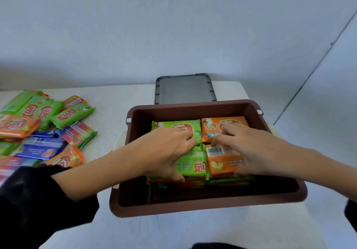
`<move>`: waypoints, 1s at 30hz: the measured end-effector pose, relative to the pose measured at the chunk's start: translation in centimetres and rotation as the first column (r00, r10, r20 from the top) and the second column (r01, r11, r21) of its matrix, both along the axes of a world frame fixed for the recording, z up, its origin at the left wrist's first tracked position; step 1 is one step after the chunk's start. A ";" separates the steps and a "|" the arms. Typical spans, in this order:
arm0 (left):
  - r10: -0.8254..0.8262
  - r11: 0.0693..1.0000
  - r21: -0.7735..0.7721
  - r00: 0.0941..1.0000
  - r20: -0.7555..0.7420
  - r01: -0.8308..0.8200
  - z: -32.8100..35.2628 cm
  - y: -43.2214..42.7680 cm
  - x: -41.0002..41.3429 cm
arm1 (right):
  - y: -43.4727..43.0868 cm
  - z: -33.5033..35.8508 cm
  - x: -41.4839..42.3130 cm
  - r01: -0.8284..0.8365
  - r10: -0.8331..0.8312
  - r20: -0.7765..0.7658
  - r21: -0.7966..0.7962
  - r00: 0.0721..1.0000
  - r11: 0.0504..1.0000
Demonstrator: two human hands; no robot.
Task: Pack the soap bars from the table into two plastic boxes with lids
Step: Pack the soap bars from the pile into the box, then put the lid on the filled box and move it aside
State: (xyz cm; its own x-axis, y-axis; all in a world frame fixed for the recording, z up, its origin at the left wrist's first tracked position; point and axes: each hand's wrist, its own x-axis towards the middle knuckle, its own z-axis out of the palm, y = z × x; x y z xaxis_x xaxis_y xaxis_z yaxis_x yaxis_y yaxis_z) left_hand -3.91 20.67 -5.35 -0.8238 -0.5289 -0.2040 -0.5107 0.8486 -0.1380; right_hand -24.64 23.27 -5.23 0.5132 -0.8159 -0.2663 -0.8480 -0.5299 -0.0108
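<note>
A brown plastic box point(195, 108) stands open on the white table, holding wrapped soap bars in stacked layers. My left hand point(166, 152) lies over a green soap bar point(190, 164) in the near left of the top layer, fingers curled around its edges. My right hand point(249, 148) grips an orange soap bar point(222, 162) beside it, fingers spread over its far edge. Behind these lie another green bar point(178, 126) and another orange bar point(212, 127). A loose pile of soap bars point(44, 131) in green, orange and blue wrappers sits on the table at the left.
A grey lid point(184, 89) lies flat on the table just behind the box. The table's right edge point(251, 98) runs close to the box. A pale wall rises behind. Black sleeves cover both my forearms low in the view.
</note>
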 end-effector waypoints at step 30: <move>0.878 0.471 0.542 0.433 -0.206 -0.696 -11.3 -22.4 0.5 | -25.2 -10.9 -1.3 0.546 -0.590 0.309 0.224 0.746 0.807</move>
State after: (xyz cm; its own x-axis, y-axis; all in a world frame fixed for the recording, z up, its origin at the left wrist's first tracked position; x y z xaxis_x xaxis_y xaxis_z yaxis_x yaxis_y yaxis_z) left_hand -3.43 -1.78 -16.68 -0.1054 -0.9532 -0.2835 -0.8910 -0.0361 0.4526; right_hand -25.89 -1.94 -16.16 0.0392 -0.9621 -0.2699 -0.9176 0.0723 -0.3909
